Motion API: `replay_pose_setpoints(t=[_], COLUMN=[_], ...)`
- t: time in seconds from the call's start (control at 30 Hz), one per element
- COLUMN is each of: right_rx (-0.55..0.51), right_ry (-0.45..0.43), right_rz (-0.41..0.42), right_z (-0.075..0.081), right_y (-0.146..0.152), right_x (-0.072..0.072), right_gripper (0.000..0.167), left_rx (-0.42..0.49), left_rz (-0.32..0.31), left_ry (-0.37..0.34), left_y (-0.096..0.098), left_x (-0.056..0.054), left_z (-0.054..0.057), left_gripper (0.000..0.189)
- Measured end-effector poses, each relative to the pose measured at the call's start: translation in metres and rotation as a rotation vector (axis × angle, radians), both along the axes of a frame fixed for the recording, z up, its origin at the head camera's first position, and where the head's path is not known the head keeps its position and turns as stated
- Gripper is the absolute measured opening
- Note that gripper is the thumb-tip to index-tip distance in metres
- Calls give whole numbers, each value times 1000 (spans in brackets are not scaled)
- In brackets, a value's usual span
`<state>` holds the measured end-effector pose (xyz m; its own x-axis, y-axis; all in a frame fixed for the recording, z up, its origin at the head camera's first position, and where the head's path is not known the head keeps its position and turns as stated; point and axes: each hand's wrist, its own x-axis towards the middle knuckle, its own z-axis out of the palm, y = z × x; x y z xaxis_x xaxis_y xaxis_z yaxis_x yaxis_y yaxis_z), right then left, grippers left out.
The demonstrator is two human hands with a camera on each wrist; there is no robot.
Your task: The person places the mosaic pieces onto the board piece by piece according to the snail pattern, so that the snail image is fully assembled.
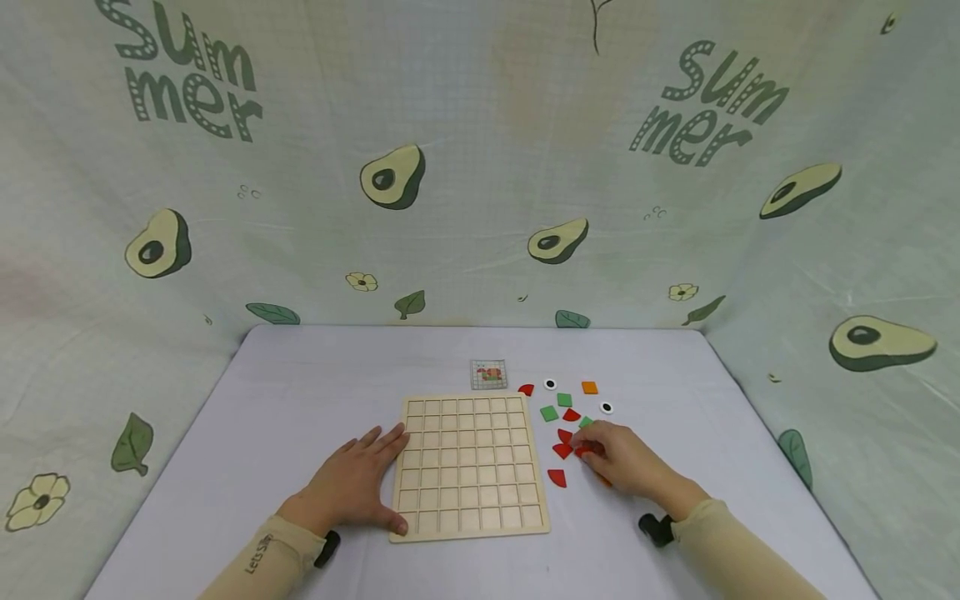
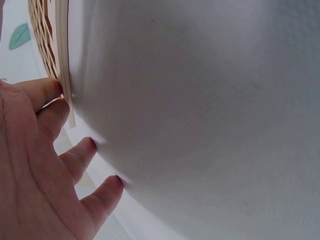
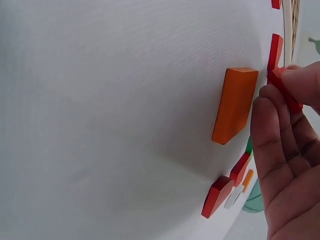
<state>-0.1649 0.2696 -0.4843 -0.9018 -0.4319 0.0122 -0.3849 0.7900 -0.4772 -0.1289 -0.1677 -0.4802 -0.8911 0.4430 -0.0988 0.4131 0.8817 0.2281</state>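
A square wooden grid board (image 1: 477, 477) lies on the table, its cells bare. My left hand (image 1: 356, 483) rests at its left side with fingers spread; the thumb and fingertips touch the board's edge. In the left wrist view, the fingertips (image 2: 114, 187) reach down to the white cloth. To the right of the board, my right hand (image 1: 626, 457) pinches a red piece (image 3: 286, 92) between thumb and fingers, low among other red pieces. An orange block (image 3: 236, 105) lies beside the fingers in the right wrist view.
Red quarter-circle pieces (image 1: 557, 477), green squares (image 1: 549, 413), an orange square (image 1: 590, 387) and white discs with black centres (image 1: 607, 407) lie scattered right of the board. A small picture card (image 1: 489, 375) lies behind it. A patterned cloth (image 1: 465, 233) hangs at the back.
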Motion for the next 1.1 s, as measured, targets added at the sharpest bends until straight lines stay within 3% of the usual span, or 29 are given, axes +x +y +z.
replay_pose_setpoints(t=[0.17,0.5,0.7,0.93,1.1], right_rx=[-12,-178,-303,-438,-461], right_ry=[3,-55,-158,-258,-273], right_rz=[1,-32,-110,-71,-80], right_z=[4,14,17,17,15], right_y=[-1,-18,-33,-40,-48], right_x=[1,-3,-9,-12,-15], right_gripper=[20,22,20,19,20], left_rx=[1,1,-9,-18,-11], left_rz=[-4,-6,5,5,5], left_ry=[0,2,-5,-5,-11], left_y=[0,-1,-1,0,1], left_x=[0,0,0,0,0], left_z=[-1,-2,-2,-1,2], left_gripper=[130,130,131,132,130])
